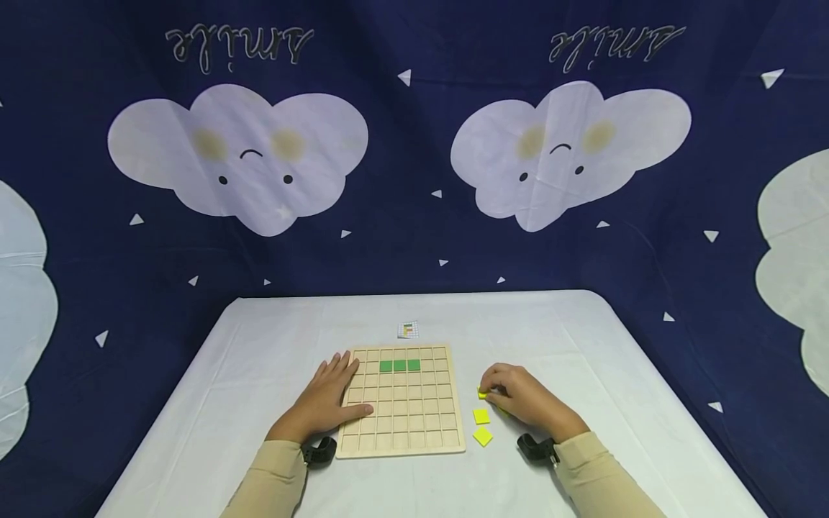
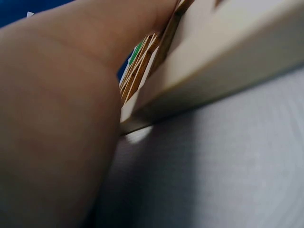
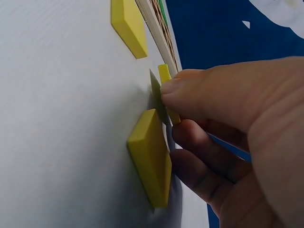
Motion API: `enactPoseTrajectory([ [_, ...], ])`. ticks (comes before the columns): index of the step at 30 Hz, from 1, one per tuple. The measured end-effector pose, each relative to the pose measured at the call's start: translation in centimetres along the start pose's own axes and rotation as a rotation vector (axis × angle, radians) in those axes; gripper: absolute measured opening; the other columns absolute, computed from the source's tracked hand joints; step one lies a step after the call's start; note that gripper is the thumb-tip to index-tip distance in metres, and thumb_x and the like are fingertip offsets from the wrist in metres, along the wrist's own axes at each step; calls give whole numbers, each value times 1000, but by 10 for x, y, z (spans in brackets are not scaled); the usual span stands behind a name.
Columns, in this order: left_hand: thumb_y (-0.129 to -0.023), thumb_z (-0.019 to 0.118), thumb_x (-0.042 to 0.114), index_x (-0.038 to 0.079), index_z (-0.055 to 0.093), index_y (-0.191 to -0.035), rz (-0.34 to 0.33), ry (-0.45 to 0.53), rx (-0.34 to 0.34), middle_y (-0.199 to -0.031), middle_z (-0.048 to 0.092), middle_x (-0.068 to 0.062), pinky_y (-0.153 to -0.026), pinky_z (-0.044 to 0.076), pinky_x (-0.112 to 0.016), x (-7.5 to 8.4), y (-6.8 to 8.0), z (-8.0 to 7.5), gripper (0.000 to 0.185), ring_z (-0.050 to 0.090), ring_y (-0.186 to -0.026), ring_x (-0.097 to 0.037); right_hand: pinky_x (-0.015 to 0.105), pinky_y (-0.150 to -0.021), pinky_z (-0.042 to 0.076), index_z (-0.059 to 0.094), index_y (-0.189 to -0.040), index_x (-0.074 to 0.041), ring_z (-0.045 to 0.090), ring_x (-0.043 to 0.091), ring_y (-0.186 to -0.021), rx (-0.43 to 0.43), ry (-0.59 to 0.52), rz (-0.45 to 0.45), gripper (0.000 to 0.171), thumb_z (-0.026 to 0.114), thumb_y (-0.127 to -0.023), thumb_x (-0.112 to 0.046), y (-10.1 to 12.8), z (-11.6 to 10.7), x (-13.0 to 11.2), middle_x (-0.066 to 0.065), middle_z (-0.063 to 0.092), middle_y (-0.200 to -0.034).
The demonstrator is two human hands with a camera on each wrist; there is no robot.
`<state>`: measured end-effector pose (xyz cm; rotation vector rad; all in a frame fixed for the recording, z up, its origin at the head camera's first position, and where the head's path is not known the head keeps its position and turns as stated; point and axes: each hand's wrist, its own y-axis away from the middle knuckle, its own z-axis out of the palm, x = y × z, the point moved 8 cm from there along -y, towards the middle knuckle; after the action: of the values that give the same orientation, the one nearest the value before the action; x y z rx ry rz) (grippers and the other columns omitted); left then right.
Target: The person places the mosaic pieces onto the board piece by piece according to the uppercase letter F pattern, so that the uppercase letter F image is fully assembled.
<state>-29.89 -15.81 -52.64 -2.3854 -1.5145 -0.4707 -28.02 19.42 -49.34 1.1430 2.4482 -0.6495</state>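
Note:
A wooden grid board (image 1: pixel 401 424) lies flat on the table, with three green square tiles (image 1: pixel 400 365) side by side near its far edge. My left hand (image 1: pixel 327 399) rests on the board's left edge, fingers and thumb stretched out. To the right of the board, my right hand (image 1: pixel 521 394) pinches a yellow square tile (image 3: pixel 164 72) between thumb and fingers, just over the table. Another yellow tile (image 3: pixel 149 156) lies beneath those fingers, mostly hidden in the head view. Two more yellow tiles, one squared (image 1: pixel 481 416) and one turned cornerwise (image 1: pixel 482 437), lie nearer me.
A small card with a printed coloured grid (image 1: pixel 408 330) lies beyond the board's far edge. The white-covered table (image 1: pixel 291 324) ends at a dark blue curtain (image 1: pixel 401 259) with clouds on it. Black wrist bands are on both arms.

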Motion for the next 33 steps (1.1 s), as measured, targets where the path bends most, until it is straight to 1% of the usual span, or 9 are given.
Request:
enactPoseTrajectory([
  [7, -87, 67, 76, 0, 35, -163, 0, 4, -7, -170, 21, -21, -127, 6, -53, 0, 0, 1, 112, 11, -158, -37, 39, -92, 58, 79, -99, -17, 66, 14, -105, -3, 1, 51, 17, 79, -94, -1, -8, 1, 4, -12, 68, -108],
  [12, -87, 67, 75, 0, 36, -163, -2, 5, -1, -170, 21, -22, -127, 7, -53, 0, 0, 0, 112, 12, -158, -38, 39, -93, 58, 80, -101, -15, 67, 15, -105, 19, -3, 63, 14, 79, -95, -2, -19, 1, 2, -9, 69, -109],
  [18, -87, 68, 75, 0, 35, -163, 0, 12, -4, -171, 21, -21, -127, 6, -53, 1, 0, -1, 112, 11, -158, -38, 39, -90, 58, 80, -101, -12, 68, 16, -102, 63, 4, 38, 13, 80, -93, -2, -35, 0, -4, -6, 71, -109],
  [27, -87, 68, 75, -1, 35, -163, 7, 8, -1, -171, 20, -21, -127, 6, -52, 1, 0, -1, 112, 11, -158, -38, 39, -94, 57, 80, -101, -11, 67, 19, -107, 50, -31, -19, 11, 77, -96, -2, -59, 8, -17, -4, 71, -110],
  [33, -87, 67, 76, 0, 34, -163, 0, 8, -4, -171, 20, -20, -127, 5, -52, 1, 0, -1, 112, 10, -158, -37, 38, -92, 58, 80, -100, -9, 67, 18, -106, 57, -48, -51, 10, 78, -95, -1, -73, 13, -29, -1, 71, -110],
])
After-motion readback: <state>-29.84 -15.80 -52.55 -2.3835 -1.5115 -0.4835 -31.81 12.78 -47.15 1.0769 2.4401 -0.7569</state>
